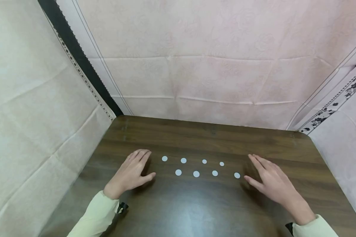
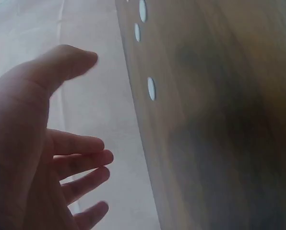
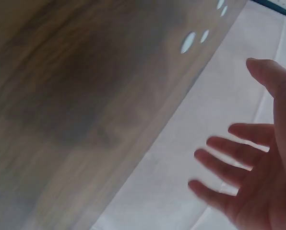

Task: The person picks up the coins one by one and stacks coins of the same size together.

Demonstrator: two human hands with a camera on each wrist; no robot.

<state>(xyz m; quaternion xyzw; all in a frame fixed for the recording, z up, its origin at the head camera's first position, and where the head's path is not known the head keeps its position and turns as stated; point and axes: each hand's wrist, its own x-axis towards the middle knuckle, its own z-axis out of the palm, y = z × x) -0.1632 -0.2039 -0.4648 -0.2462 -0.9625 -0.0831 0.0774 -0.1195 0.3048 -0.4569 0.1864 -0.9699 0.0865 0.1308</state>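
Pale, creased cloth walls surround the scene; on the left, one cloth (image 1: pixel 47 98) meets a black strip (image 1: pixel 83 59), beside a narrow printed border. Pinkish backdrop fabric (image 1: pixel 195 79) hangs behind the far edge of a dark wood-grain table (image 1: pixel 201 214).

At left, the person's left hand (image 1: pixel 132 171) is over the table, palm down, fingers extended and thumb spread away from them, holding nothing. Its pale green sleeve (image 1: pixel 96 212) ends near a small black item (image 1: pixel 123 207) at the wrist.

To its right lie eight plain, pale discs (image 1: pixel 196 174), flat on the table and well apart, four in a far row and four in a near row. The leftmost far disc is nearest that hand.

Further right, the right hand (image 1: pixel 271 181) is also spread and empty, its thumb just beside the rightmost near disc. Beyond, at far right, runs a black floral-print band (image 1: pixel 329 112).
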